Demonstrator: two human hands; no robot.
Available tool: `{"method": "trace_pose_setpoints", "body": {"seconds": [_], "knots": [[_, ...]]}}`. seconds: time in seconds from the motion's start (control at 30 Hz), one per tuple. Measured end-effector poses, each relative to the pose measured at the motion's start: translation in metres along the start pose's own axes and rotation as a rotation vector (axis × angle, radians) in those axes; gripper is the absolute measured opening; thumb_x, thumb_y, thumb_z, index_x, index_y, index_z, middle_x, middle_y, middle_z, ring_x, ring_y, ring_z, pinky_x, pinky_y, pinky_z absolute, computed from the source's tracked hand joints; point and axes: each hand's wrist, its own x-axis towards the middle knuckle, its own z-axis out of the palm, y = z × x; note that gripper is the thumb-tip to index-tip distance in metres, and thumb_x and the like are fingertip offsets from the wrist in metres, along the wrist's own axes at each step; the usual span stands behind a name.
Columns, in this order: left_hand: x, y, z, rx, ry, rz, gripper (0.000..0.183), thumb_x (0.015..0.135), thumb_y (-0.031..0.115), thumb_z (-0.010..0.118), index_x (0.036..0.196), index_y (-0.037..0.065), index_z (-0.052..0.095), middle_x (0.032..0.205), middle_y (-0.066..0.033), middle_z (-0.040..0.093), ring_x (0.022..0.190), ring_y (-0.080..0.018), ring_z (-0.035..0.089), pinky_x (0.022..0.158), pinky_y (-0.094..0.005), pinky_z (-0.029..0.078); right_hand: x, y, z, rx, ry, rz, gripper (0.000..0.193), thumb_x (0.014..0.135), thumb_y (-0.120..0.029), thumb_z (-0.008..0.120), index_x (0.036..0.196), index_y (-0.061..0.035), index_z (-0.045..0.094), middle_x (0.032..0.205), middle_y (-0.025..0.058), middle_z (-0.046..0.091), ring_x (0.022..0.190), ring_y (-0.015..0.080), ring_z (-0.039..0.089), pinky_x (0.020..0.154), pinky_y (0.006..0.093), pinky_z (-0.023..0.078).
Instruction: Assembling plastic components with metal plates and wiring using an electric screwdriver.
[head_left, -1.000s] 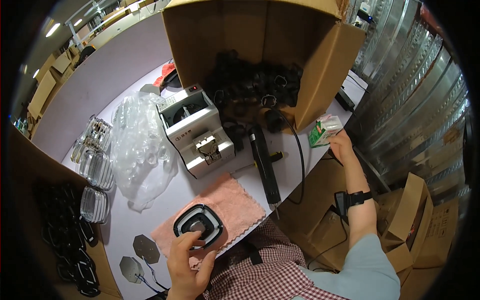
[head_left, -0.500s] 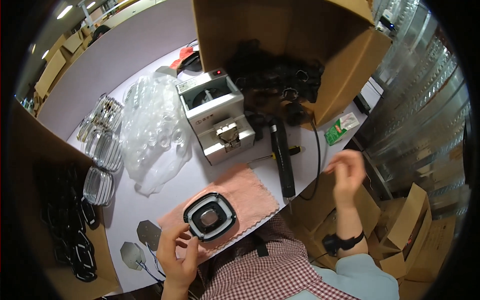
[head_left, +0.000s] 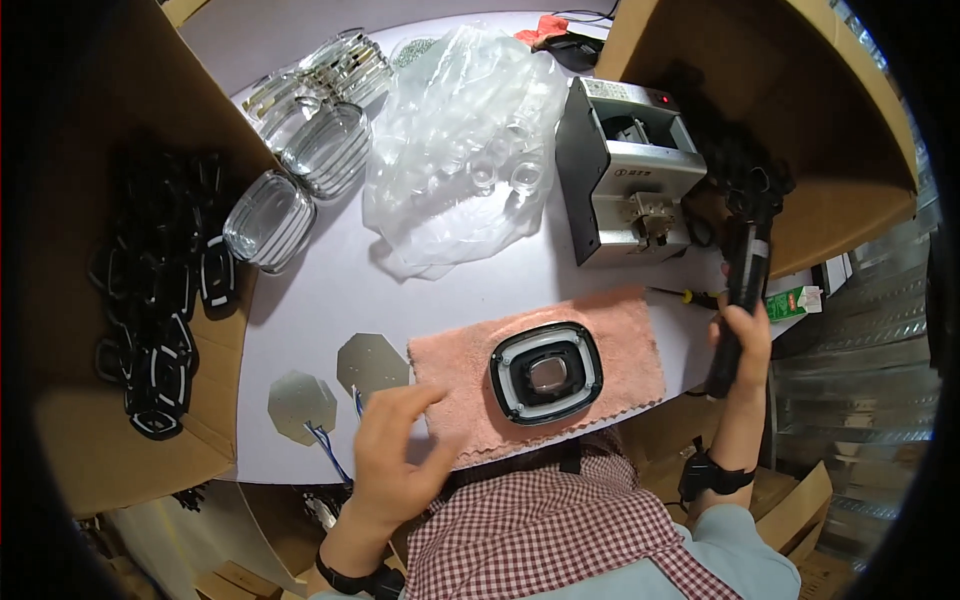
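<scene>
A black cylindrical electric screwdriver [head_left: 748, 272] stands tilted at the table's right side, with my right hand [head_left: 748, 345] wrapped round its lower part. My left hand [head_left: 398, 455] is empty, fingers apart, over the near left corner of a pink cloth [head_left: 455, 365]. On that cloth lies a rounded-square black and white lamp-like housing [head_left: 548, 374] with a shiny block at its centre. It sits to the right of my left hand, apart from it. Left of that hand are two grey octagonal plates [head_left: 302, 406] with blue and white wires.
A silver screw-feeding machine [head_left: 640, 185] stands behind the cloth, beside a plastic bag [head_left: 465, 150] of clear parts. Stacked clear glass covers [head_left: 270, 220] are at left. Cardboard boxes [head_left: 195, 400] with black parts flank the table. A yellow-black hand screwdriver [head_left: 690, 296] and green carton [head_left: 790, 303] are at right.
My right hand, empty before, has taken hold of the electric screwdriver and raised it from the table. My left hand has drawn back from the housing. The view has turned left.
</scene>
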Motion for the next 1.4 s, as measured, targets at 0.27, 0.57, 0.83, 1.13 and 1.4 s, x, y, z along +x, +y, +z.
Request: {"method": "trace_pose_setpoints", "body": {"seconds": [0.27, 0.57, 0.83, 1.13, 1.4], "knots": [[0.055, 0.002, 0.054, -0.001, -0.182, 0.243, 0.072, 0.073, 0.031, 0.089, 0.132, 0.003, 0.06, 0.131, -0.0152, 0.056, 0.121, -0.035, 0.054, 0.102, -0.0458, 0.045, -0.023, -0.044, 0.084, 0.809, -0.395, -0.196, 0.067, 0.094, -0.029, 0.069, 0.146, 0.0018, 0.039, 0.107, 0.0155, 0.057, 0.055, 0.0199, 0.064, 0.047, 0.0285, 0.048], [0.054, -0.001, 0.066, -0.003, -0.114, 0.197, 0.067, 0.073, 0.033, 0.087, 0.129, 0.005, 0.061, 0.134, -0.015, 0.056, 0.126, -0.0366, 0.052, 0.106, -0.0481, 0.04, -0.029, -0.055, 0.091, 0.568, -0.451, -0.414, 0.05, 0.091, -0.038, 0.079, 0.116, -0.0106, 0.046, 0.08, 0.0049, 0.056, 0.052, 0.0121, 0.049, 0.049, 0.0277, 0.045], [0.04, -0.043, -0.036, 0.393, -0.117, -0.102, 0.078, 0.065, 0.024, 0.09, 0.134, 0.008, 0.059, 0.13, -0.014, 0.056, 0.119, -0.0358, 0.051, 0.103, -0.0455, 0.043, -0.023, -0.051, 0.057, 0.481, -0.475, -0.3, 0.05, 0.092, -0.028, 0.077, 0.119, -0.0026, 0.043, 0.086, 0.0102, 0.055, 0.051, 0.0115, 0.051, 0.046, 0.0232, 0.044], [0.054, -0.061, -0.051, 0.473, -0.318, -0.338, 0.066, 0.061, 0.017, 0.089, 0.12, 0.007, 0.06, 0.119, -0.0098, 0.058, 0.111, -0.0319, 0.054, 0.099, -0.0439, 0.043, -0.032, -0.053, 0.087, 0.369, -0.511, -0.069, 0.068, 0.077, -0.041, 0.089, 0.112, 0.0061, 0.055, 0.084, 0.0154, 0.061, 0.051, 0.0148, 0.058, 0.045, 0.0239, 0.047], [0.05, -0.067, -0.052, 0.555, -0.188, -0.215, 0.063, 0.065, 0.027, 0.091, 0.115, 0.005, 0.059, 0.107, -0.0104, 0.062, 0.105, -0.0344, 0.057, 0.096, -0.0435, 0.042, -0.04, -0.051, 0.082, 0.33, -0.45, -0.109, 0.065, 0.077, -0.039, 0.087, 0.112, 0.0051, 0.054, 0.083, 0.0124, 0.06, 0.049, 0.0124, 0.056, 0.042, 0.0222, 0.044]]}}
